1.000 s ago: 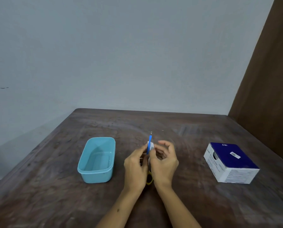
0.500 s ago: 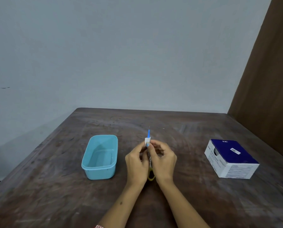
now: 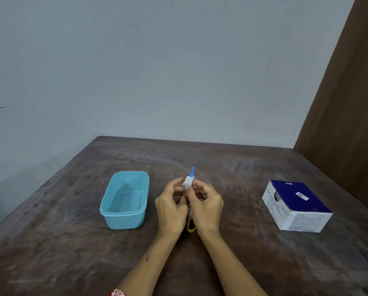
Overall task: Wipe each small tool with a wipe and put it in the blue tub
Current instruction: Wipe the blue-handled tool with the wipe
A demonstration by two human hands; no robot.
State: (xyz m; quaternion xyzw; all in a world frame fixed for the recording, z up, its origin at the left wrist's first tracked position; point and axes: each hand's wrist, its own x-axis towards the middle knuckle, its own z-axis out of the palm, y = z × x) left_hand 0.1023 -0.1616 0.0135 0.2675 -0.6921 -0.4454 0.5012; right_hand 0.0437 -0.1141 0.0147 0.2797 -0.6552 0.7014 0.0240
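Head view shows the left hand (image 3: 170, 208) and right hand (image 3: 206, 207) pinching a thin blue plastic tool (image 3: 192, 172) wrapped in a small white wipe (image 3: 188, 180), beside the empty light-blue plastic tub (image 3: 106, 207); its fine tip could bend under hard rubbing.

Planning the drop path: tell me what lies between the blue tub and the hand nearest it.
In the head view, only bare wooden table lies between the blue tub and the left hand; nothing stands in that stretch.

On the table (image 3: 232, 263) — tub (image 3: 114, 216) left of both hands, box (image 3: 296, 210) well right
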